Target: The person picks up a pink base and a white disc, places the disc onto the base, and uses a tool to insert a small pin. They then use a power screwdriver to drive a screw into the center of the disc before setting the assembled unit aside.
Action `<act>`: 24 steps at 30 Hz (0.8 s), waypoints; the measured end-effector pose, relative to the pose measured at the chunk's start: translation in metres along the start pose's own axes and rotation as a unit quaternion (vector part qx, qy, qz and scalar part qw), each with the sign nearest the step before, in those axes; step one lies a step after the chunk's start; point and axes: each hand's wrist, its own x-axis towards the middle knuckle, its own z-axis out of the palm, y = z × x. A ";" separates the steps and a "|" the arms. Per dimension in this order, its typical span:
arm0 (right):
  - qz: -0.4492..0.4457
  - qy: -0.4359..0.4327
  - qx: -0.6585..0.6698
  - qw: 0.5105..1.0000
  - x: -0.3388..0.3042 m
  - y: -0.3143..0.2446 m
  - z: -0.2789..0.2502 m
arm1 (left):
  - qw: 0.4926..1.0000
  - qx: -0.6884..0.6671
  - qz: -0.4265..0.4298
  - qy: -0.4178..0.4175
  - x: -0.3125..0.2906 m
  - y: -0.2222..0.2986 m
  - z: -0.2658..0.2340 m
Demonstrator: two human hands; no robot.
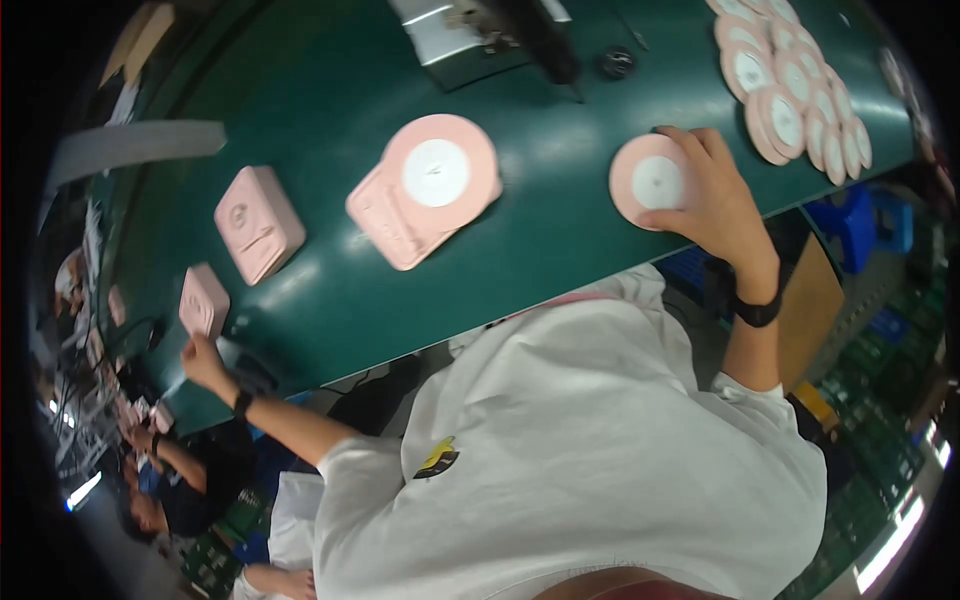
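Observation:
My right hand (pixel 715 200) wraps its thumb and fingers around the edge of a round pink disc (pixel 627 182) with a white centre, at the front right of the green table. Far to the left, my left hand (pixel 207 363) is closed at the near edge of a small pink square case (pixel 203 298); its fingertips are partly hidden. Just beyond that stands a larger pink square case (pixel 258 225) with rounded corners. Between my hands, another pink disc (pixel 483 165) with a white centre overlaps a flat pink square piece (pixel 390 228).
Many similar discs (pixel 785 118) lie heaped at the far right. A black powered screwdriver (pixel 545 50) points down near a metal fixture (pixel 440 45), beside a small black round part (pixel 617 63). A grey curved band (pixel 150 142) crosses the left. Another person (pixel 185 470) works at lower left; a blue stool (pixel 848 222) stands right.

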 end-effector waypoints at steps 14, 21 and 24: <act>0.202 -0.016 0.418 0.885 -0.003 0.075 0.003 | 0.845 -0.306 0.169 -0.405 -0.248 0.194 -0.101; 0.195 0.074 0.489 0.847 -0.009 0.076 0.012 | 0.830 -0.233 0.211 -0.460 -0.306 0.242 -0.114; 0.138 0.076 0.562 0.812 -0.015 0.064 0.013 | 0.784 -0.179 0.325 -0.497 -0.327 0.290 -0.114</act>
